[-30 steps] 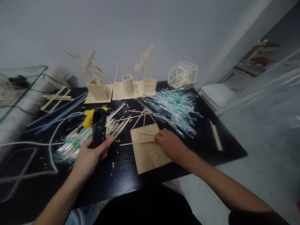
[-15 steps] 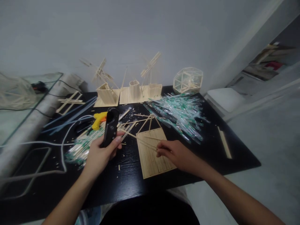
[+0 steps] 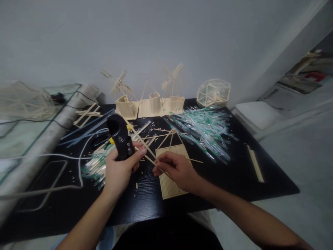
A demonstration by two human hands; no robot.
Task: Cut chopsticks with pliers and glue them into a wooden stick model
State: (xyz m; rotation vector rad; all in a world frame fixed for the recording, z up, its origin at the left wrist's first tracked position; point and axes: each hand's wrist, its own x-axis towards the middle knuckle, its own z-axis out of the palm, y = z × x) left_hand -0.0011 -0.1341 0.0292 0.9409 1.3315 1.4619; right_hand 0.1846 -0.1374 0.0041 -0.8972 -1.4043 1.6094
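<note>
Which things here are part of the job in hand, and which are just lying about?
Apparently in use:
- black tool, in the left hand
- thin sticks, in the right hand
- slatted panel, beneath the right hand

Apparently just lying about:
- green-and-clear wrappers
- wooden models at the back
- many-sided frame

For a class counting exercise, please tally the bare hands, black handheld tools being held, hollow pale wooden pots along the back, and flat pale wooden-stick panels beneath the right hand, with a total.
Bare hands: 2
Black handheld tool: 1
Hollow pale wooden pots: 3
Flat pale wooden-stick panel: 1
Total: 7
</note>
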